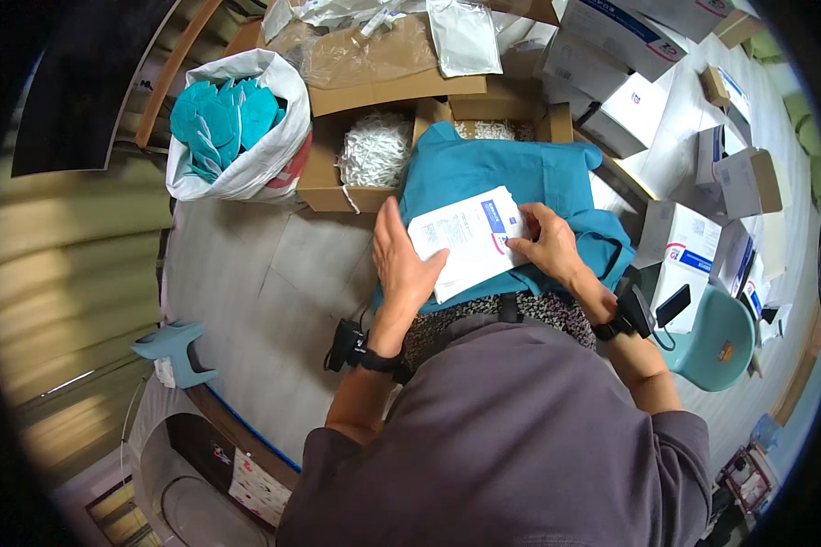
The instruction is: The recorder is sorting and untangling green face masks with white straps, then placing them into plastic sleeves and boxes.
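In the middle, over the lap, is a white packet with a blue patch and a bit of red on its top. It sits at a slant, between the two hands. The left hand is at the packet's left side. Its fingers are straight and point away from the body, and its thumb stands wide apart from them, with the tip by the packet's near left edge. The right hand is clamped on the packet's right end. Its thumb lies on top and its fingers bend over by the far corner. Under the packet is a big blue-green cloth, spread over the lap with folds in it. A black strap with a small box goes around each wrist, and the person has on a grey shirt.

Just past the cloth is a brown box with a heap of thin white strings inside. Another brown box is beside it, partly behind the cloth. To the left of these is a white sack, full of blue-green pieces. On the right there are many white boxes with blue and red marks, and some are open. Near them is a pale green seat. The floor is light grey.
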`<state>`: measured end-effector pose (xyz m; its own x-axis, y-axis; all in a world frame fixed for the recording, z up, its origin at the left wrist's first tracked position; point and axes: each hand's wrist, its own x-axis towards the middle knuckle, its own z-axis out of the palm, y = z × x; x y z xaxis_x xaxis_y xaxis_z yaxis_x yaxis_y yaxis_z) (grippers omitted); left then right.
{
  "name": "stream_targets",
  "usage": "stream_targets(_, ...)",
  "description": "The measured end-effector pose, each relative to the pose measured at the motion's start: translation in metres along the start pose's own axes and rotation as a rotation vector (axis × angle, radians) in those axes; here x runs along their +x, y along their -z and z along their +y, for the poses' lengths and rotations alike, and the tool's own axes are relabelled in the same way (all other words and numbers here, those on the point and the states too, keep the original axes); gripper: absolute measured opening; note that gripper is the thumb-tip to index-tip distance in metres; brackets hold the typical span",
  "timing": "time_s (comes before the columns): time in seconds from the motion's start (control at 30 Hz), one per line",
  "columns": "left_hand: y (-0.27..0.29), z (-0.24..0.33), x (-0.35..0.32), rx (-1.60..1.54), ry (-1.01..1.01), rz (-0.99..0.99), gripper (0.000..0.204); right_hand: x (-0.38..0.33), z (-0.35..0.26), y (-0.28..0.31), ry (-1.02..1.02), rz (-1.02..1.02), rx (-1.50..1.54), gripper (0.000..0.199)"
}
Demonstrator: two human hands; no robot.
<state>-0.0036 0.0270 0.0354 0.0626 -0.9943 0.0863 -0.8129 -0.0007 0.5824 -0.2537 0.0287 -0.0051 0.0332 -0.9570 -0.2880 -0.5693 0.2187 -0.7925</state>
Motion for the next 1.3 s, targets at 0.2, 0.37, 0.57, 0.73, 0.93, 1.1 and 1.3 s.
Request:
stream_targets(0.2, -0.025, 0.026, 0.040, -0.018, -0.256, -0.254, 0.047, -0.012, -0.003, -0.007, 0.216, 0.150, 0.109, 0.056)
stream_targets(0.37, -0.046, 0.032, 0.041, -0.317, -0.422, -0.113, 0.028, -0.022, -0.004, 0.009, 0.317, 0.268, 0.107, 0.051)
stream_targets(0.57, -0.034, 0.056, 0.021, -0.217, -0.473, -0.126, 0.026, -0.005, -0.026, 0.028, 0.221, 0.210, 0.317, 0.018)
stream_targets(0.73, -0.029, 0.054, 0.021, -0.477, -0.293, -0.328, 0.013, -0.010, -0.032, 0.012, 0.200, 0.140, 0.499, 0.019)
stream_targets(0.93, -0.027, 0.072, -0.008, -0.277, -0.733, -0.037, 0.013, 0.002, -0.023, -0.013, -0.050, 0.191, 0.656, 0.024)
stream_targets(1.1, 0.013, 0.093, -0.029, -0.644, -0.600, -0.264, 0.011, 0.023, 0.019, -0.018, -0.076, 0.389, 0.083, 0.025)
stream_targets(1.3, -0.004, 0.057, 0.001, -0.636, -0.227, -0.356, 0.006, 0.025, 0.008, 0.001, -0.063, 0.287, -0.200, 0.025)
